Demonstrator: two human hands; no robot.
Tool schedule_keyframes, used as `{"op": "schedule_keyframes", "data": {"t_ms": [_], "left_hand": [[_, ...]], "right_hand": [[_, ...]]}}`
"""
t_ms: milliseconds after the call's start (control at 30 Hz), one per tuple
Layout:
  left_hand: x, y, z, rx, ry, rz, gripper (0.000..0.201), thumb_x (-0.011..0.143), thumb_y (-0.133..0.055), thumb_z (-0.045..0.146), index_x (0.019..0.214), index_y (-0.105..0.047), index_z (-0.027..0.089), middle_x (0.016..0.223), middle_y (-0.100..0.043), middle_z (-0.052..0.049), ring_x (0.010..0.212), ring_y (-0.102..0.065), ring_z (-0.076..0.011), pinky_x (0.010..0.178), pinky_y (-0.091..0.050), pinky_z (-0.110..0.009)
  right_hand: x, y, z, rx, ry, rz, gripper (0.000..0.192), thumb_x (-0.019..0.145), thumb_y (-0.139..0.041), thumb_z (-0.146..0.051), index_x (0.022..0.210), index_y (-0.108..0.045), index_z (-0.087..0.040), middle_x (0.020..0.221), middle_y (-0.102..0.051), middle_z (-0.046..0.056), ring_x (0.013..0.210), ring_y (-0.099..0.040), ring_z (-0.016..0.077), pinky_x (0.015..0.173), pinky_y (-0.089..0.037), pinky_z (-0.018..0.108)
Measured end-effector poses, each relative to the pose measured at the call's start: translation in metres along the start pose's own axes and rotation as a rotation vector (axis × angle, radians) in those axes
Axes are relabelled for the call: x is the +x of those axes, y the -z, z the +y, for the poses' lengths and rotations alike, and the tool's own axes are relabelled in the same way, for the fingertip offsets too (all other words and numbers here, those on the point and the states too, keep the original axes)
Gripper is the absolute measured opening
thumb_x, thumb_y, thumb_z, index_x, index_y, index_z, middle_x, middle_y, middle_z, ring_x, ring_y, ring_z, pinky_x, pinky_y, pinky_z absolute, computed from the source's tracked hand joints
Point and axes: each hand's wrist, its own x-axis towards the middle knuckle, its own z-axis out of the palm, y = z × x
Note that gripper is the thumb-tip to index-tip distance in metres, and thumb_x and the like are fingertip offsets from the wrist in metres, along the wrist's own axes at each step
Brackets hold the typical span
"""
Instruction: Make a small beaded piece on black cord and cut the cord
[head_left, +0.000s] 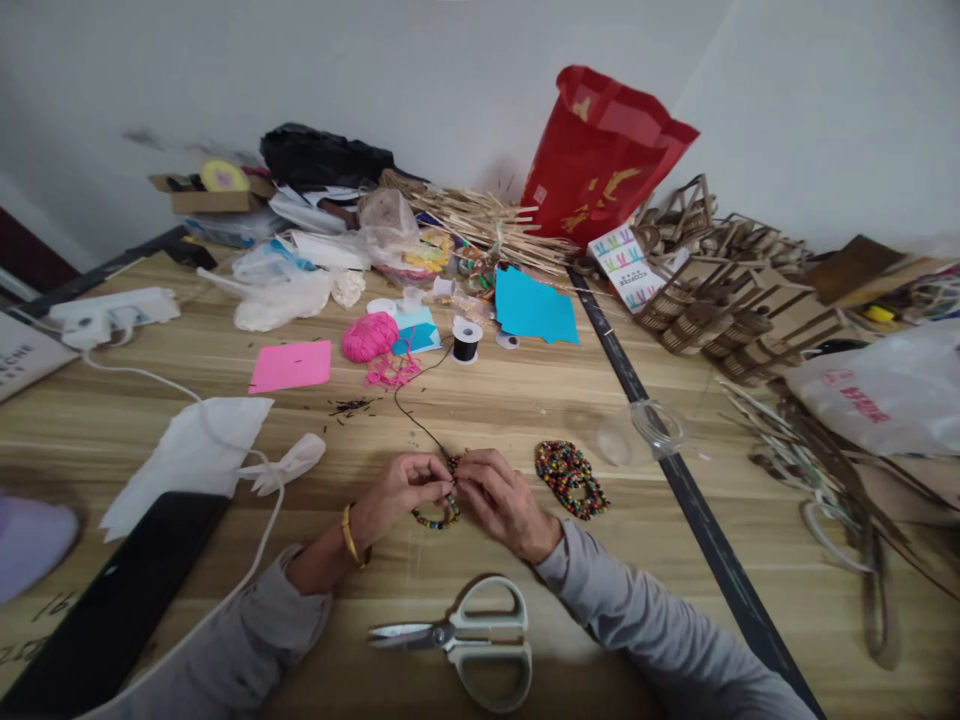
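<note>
**Both hands pinched on a beaded loop at the table's near centre**

Your left hand (401, 487) and right hand (501, 500) meet fingertip to fingertip over the pale wooden table (525, 400), each one pinching the small loop of multicoloured beads on thin black cord (441, 512). The loop hangs just under your fingers, with its lower curve resting on the wood between your wrists. You wear a yellow bangle (349, 536) on the left wrist.

From the pinch point the black cord (409, 405) runs off toward 12 o'clock and ends at the small white spool of black thread (466, 340). At 3 o'clock from your right hand, just beside it but apart, lies a flat pile of finished multicoloured bead strands (570, 478). Farther out at 2 o'clock sits a clear plastic lid (654, 425).

At 6 o'clock, near your forearms, the white-handled scissors (465, 640) lie shut, blades pointing to 9 o'clock. At 11 o'clock, well apart, you have a pink ball of yarn (369, 336) and a pink paper sheet (291, 366); a blue paper sheet (534, 308) lies at 1 o'clock.
</note>
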Motion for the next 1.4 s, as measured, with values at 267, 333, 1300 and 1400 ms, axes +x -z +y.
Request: {"op": "schedule_keyframes", "data": {"t_ms": [267,333,1300,1400], "left_hand": [[-0.001,0.0,0.0,-0.03,-0.002,-0.014,0.022,0.062,-0.075,0.028,0.066,-0.061,0.011,0.057,-0.063,0.0,0.055,-0.059,-0.0111,0.058,-0.046,-0.022],[-0.001,0.0,-0.001,-0.044,-0.006,-0.026,0.022,0.063,-0.075,0.029,0.067,-0.062,0.011,0.057,-0.064,0.0,0.054,-0.059,-0.0115,0.058,-0.047,-0.022],[-0.002,-0.004,0.001,-0.013,-0.068,0.016,0.024,0.062,-0.075,0.027,0.072,-0.059,0.012,0.067,-0.06,-0.001,0.063,-0.055,-0.0116,0.06,-0.043,-0.022],[-0.002,-0.004,0.002,-0.008,-0.086,0.027,0.026,0.063,-0.075,0.03,0.073,-0.059,0.013,0.068,-0.06,-0.001,0.065,-0.055,-0.0123,0.061,-0.043,-0.022]], "right_hand": [[0.001,0.001,0.001,0.045,0.016,-0.05,0.014,0.093,-0.044,-0.016,0.102,-0.054,-0.018,0.096,-0.063,0.009,0.091,-0.06,0.0155,0.076,-0.051,0.027],[0.003,0.001,0.001,0.099,0.009,-0.042,0.012,0.093,-0.043,-0.016,0.096,-0.055,-0.018,0.092,-0.063,0.009,0.087,-0.06,0.0153,0.075,-0.051,0.027],[0.002,-0.006,0.001,0.313,-0.243,0.04,0.011,0.09,-0.047,-0.024,0.087,-0.054,-0.017,0.075,-0.055,0.003,0.068,-0.051,0.0127,0.062,-0.042,0.024],[0.002,-0.005,0.001,0.317,-0.27,0.049,0.012,0.09,-0.048,-0.025,0.085,-0.054,-0.017,0.075,-0.055,0.003,0.067,-0.05,0.0124,0.06,-0.041,0.023]]}}
